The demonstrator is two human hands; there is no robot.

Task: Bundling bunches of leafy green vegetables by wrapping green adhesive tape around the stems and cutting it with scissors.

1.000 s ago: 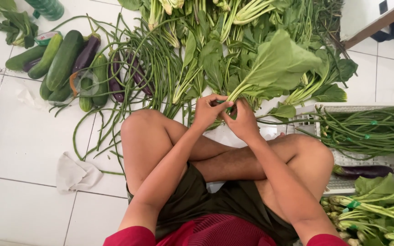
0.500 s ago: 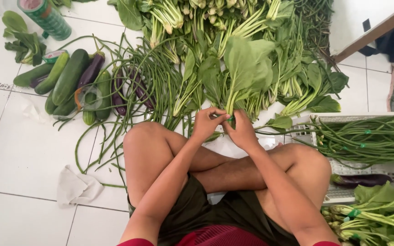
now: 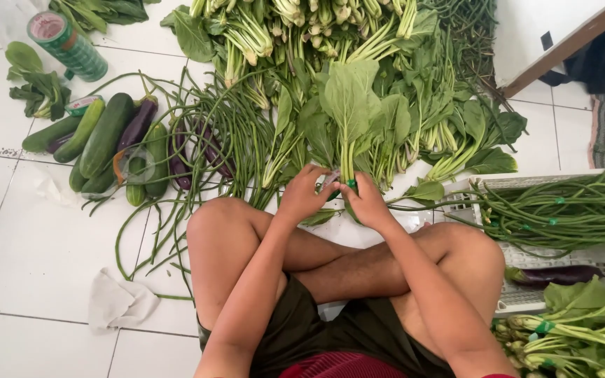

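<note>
Both hands meet at the stem end of a bunch of broad green leafy stalks [image 3: 349,119]: left hand [image 3: 307,196] and right hand [image 3: 367,201] pinch it, grip pressed together. Right of the grip, tied bunches [image 3: 582,329] lie finished; beyond it, loose greens [image 3: 302,28] remain unbundled.

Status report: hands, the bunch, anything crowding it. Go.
Left hand and right hand both grip the leafy green bunch at its stems. Loose greens and long beans crowd it.
</note>
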